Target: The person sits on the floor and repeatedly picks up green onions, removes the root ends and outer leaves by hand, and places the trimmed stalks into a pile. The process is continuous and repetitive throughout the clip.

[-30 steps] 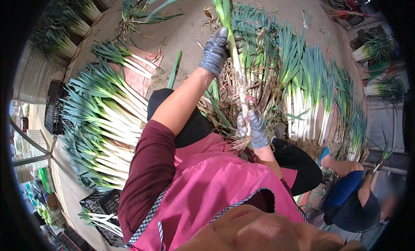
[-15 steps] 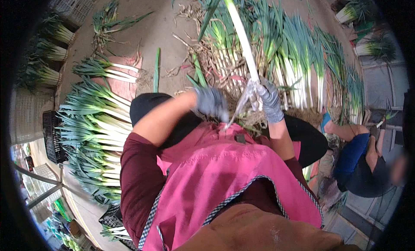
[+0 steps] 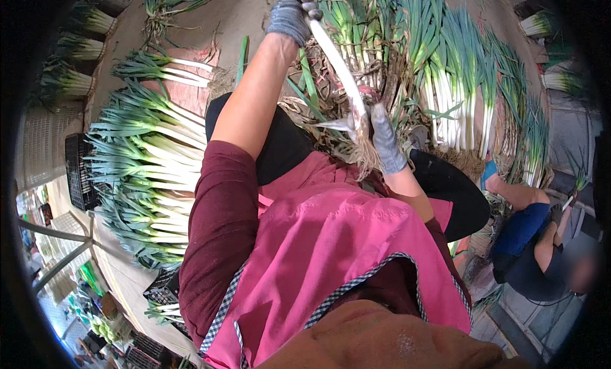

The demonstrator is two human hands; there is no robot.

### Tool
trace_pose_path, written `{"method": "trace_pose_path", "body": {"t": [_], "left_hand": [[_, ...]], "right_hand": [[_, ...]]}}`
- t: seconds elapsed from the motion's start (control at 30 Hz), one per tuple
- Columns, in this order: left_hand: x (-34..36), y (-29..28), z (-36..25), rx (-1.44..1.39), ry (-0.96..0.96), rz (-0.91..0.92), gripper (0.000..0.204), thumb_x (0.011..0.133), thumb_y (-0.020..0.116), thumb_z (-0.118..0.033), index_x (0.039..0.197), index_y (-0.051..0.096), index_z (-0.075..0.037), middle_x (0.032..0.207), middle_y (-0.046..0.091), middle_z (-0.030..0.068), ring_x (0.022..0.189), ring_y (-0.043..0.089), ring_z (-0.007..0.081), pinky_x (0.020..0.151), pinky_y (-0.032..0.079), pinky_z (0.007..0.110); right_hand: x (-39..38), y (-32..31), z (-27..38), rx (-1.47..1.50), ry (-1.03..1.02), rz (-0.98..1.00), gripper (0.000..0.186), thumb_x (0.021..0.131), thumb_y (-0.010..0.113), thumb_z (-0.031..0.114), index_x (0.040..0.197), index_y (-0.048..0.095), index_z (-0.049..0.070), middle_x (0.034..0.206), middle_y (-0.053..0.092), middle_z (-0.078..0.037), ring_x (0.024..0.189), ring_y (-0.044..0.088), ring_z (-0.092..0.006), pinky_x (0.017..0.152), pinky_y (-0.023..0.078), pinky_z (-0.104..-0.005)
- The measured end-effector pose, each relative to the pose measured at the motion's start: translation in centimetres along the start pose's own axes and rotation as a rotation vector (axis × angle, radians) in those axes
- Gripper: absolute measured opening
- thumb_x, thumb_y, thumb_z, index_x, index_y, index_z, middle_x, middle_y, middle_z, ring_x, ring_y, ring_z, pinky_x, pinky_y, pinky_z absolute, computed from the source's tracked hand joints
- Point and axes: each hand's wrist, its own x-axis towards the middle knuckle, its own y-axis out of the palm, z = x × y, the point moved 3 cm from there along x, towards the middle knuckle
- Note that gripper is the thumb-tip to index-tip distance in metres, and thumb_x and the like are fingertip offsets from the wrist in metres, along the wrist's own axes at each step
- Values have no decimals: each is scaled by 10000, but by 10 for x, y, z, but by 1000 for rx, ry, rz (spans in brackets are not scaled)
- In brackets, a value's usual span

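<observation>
My gloved left hand (image 3: pixel 295 14) is high in the view, closed around a long leek (image 3: pixel 334 57) near its green end. The white stalk slants down toward my lap, with a strip of pale peeled skin (image 3: pixel 337 125) sticking out beside its roots (image 3: pixel 368 158). My gloved right hand (image 3: pixel 388 140) is beside that root end, fingers together; what they hold is unclear. Behind the leek lies a heap of untrimmed leeks and dry leaves (image 3: pixel 399 89).
Cleaned leeks (image 3: pixel 153 172) lie in a long pile at left beside black crates (image 3: pixel 79 168). Upright leeks (image 3: pixel 464 83) stand at right. A co-worker (image 3: pixel 534 254) sits at lower right holding a leek. More bundles (image 3: pixel 83 48) line the floor (image 3: pixel 121 32) at upper left.
My left hand has moved from low by my lap up to the leek's upper stalk. The stalk's root end has shifted left, and my right hand has dropped slightly down and left.
</observation>
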Motion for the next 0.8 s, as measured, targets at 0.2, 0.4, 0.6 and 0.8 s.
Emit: {"method": "trace_pose_path", "body": {"t": [0.2,0.4,0.6,0.8], "left_hand": [[5,-26,-64,289,396,-279,302,766,574,-400,668,437,-149,487,393,-40,351,342,87,316,312,233],[-1,-47,-75,414,575,-447,214,819,506,-306,839,429,-107,566,456,31,379,380,123,341,361,256],[-3,-46,-38,393,531,-295,254,745,603,-44,881,388,-61,616,495,64,503,520,180,494,521,333],[-24,-19,-12,265,257,-253,150,775,589,-117,823,469,-42,651,497,67,484,467,150,409,417,270]], "right_hand": [[-77,-56,-28,-830,-176,-52,335,813,478,335,911,581,32,594,553,-95,532,520,-225,505,406,-309],[-88,-90,-36,-1728,92,61,451,799,436,420,1087,493,77,711,574,-177,619,562,-310,543,426,-397],[-21,-8,33,-1744,-435,-343,546,778,466,491,1090,481,44,768,581,-174,645,565,-330,611,456,-382],[16,-26,-2,-1364,-353,-313,328,798,507,360,916,577,62,577,566,-113,507,540,-256,487,427,-344]]}}
